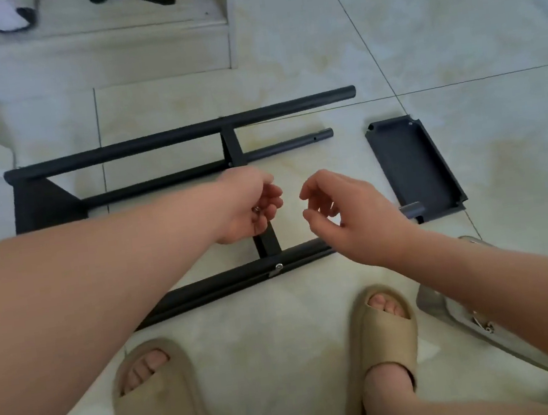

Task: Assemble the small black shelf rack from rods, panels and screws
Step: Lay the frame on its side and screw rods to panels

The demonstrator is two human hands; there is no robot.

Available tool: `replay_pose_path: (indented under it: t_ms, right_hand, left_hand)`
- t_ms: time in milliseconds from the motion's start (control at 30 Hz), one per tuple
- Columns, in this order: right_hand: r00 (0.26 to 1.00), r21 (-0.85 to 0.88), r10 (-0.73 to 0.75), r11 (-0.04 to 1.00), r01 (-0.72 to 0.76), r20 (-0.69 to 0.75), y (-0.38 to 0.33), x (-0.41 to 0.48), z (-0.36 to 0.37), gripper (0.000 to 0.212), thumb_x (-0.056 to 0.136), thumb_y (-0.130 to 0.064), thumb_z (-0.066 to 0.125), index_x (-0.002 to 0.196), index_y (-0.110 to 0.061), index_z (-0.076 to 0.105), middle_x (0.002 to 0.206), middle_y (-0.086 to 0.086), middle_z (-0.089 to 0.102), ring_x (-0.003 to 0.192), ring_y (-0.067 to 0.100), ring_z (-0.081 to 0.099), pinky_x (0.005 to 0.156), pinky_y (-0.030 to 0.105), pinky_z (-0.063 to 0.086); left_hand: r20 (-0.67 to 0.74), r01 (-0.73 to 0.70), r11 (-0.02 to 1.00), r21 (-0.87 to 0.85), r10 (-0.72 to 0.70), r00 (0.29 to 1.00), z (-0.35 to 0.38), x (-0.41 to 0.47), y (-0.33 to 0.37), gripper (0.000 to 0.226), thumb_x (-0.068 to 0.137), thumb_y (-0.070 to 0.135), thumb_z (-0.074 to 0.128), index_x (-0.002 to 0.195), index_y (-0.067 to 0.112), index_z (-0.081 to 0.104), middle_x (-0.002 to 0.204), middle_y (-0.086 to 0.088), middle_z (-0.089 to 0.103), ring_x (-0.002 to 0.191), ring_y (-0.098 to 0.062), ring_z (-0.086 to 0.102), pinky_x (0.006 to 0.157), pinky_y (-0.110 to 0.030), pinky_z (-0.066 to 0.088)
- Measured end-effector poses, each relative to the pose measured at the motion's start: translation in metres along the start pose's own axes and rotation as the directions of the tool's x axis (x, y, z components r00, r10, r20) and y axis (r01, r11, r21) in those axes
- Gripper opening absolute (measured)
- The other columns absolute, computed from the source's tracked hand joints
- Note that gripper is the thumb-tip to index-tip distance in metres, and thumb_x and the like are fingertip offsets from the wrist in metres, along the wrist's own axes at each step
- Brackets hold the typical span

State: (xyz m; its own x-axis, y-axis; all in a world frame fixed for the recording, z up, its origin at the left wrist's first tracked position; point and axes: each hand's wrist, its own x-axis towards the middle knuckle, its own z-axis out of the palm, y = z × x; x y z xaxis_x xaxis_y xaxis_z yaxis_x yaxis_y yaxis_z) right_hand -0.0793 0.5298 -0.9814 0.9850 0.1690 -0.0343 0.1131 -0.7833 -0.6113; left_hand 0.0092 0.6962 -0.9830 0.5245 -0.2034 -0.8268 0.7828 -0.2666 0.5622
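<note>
Small screws (256,210) in left hand (248,207)

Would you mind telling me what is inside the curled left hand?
A small silvery metal piece, probably a screw, shows between the fingers of the left hand. The curled fingers cover the rest of the palm, so any further screws cannot be seen.

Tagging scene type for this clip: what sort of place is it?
Probably a home, worked on the floor, not a bench: glossy pale floor tiles, the person's slide sandals, more footwear by a step. The rack frame lies on the tiles.
</note>
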Motion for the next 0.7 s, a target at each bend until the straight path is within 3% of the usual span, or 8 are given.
replay_pose_path:
  t_ms: [133,233,367,533,700]
  right_hand:
    - [0.923,-0.216,0.097,0.976,-0.016,0.373,0.016,0.016,0.029,0.033,0.098,-0.045,0.057,0.122,-0.023,0.055,0.111,-0.01,0.059,0.101,0.012,0.056,0.087,0.035,0.052]
    - [0.804,-0.327,0.135,0.942,0.077,0.579,0.025,0.022,0.051,0.035,0.094,-0.061,0.056,0.102,-0.027,0.053,0.092,-0.013,0.055,0.083,0.01,0.053,0.069,0.029,0.041]
    - [0.781,-0.3,0.155,0.953,0.043,0.605,0.033,0.028,0.065,0.043,0.092,-0.065,0.056,0.073,-0.03,0.04,0.068,-0.007,0.051,0.061,0.006,0.046,0.053,0.026,0.031]
    - [0.776,-0.267,0.083,0.957,0.113,0.626,0.038,0.035,0.068,0.043,0.093,-0.063,0.055,0.069,-0.033,0.036,0.061,-0.005,0.049,0.057,0.009,0.046,0.051,0.022,0.03]
    - [0.84,-0.209,0.018,0.971,0.115,0.543,0.034,0.055,0.076,0.042,0.087,-0.064,0.062,0.069,-0.034,0.038,0.063,-0.012,0.047,0.058,0.004,0.046,0.054,0.021,0.031]
  left_hand:
    - [-0.162,-0.03,0.991,0.129,0.051,0.985,-0.029,0.023,-0.002,0.027,0.099,0.026,0.049,0.079,0.013,0.063,0.063,0.002,0.052,0.05,-0.009,0.041,0.046,-0.02,0.034]
    - [-0.187,-0.014,0.979,0.205,0.053,0.981,-0.039,0.039,-0.015,0.029,0.099,0.033,0.051,0.08,0.013,0.061,0.063,0.002,0.047,0.049,-0.011,0.036,0.048,-0.021,0.032]
    - [-0.027,-0.048,0.94,0.337,0.061,0.998,-0.044,0.049,-0.051,0.042,0.096,0.052,0.052,0.094,0.013,0.065,0.061,0.001,0.042,0.051,-0.015,0.036,0.049,-0.024,0.032]
    - [0.103,-0.218,0.867,0.448,0.193,0.976,-0.038,0.058,-0.075,0.044,0.098,0.048,0.052,0.094,0.006,0.065,0.064,-0.003,0.044,0.059,-0.022,0.04,0.058,-0.029,0.034]
    - [0.089,-0.336,0.771,0.542,0.344,0.935,-0.047,0.068,-0.071,0.041,0.1,0.043,0.051,0.078,0.009,0.059,0.056,0.005,0.051,0.047,-0.01,0.044,0.055,-0.029,0.032]
